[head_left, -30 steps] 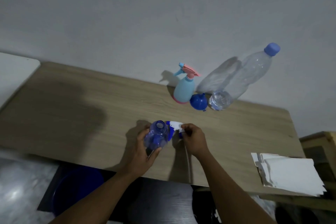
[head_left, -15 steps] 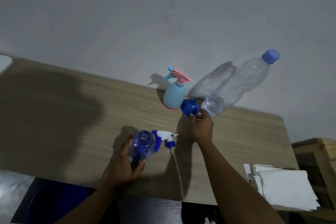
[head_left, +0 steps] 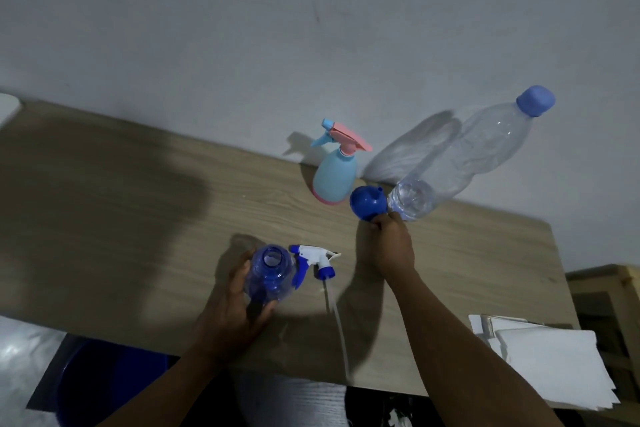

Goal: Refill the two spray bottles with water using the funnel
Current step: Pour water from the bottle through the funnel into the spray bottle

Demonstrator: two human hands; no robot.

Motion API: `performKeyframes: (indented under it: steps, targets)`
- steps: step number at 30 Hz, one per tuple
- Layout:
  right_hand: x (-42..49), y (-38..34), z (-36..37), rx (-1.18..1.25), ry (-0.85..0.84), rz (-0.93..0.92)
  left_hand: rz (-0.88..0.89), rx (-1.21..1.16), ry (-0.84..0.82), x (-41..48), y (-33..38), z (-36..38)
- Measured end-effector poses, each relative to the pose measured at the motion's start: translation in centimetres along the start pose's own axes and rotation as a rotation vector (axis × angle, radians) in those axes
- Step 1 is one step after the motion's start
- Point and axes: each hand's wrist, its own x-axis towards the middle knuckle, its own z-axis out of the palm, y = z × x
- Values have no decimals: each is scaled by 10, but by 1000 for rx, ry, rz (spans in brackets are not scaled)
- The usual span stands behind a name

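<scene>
Both hands busy: left fingers point(head_left: 239, 282) wrap blue bottle point(head_left: 270, 276); right fingers point(head_left: 375, 224) pinch funnel point(head_left: 367, 203).

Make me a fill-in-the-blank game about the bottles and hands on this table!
1. The right hand is grabbing the blue ____.
2. The left hand holds the blue spray bottle, whose top is ____.
3. The white and blue spray head lies on the ____.
4. The big water bottle has a cap coloured ____.

Missing words: funnel; open; table; blue
</scene>
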Motion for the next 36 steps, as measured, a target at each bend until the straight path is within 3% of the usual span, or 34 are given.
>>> performKeyframes:
  steps: [5, 9, 13, 16, 20, 25, 36]
  targets:
    - [-19, -6, -13, 88, 36, -201, -38, -42, -35, 2, 4, -4]
    - [-50, -44, -41, 368, 107, -239, 36, -18, -25, -2, -1, -1]
    - [-88, -82, -79, 846, -100, 8, 25, -20, -6, -2, -3, -2]
    - [-110, -101, -105, 1247, -337, 127, 119, 20, 44, -2, -1, -4]
    - [-134, -110, -108, 1548, -675, 248, 157, 61, 89, -5, -5, -5]
    - [-150, -118, -95, 1567, -848, 309, 205, 96, 110, -4, -10, -2]
    - [-158, -139, -86, 1318, -665, 423, 233, 84, 105, -6, -15, -1]
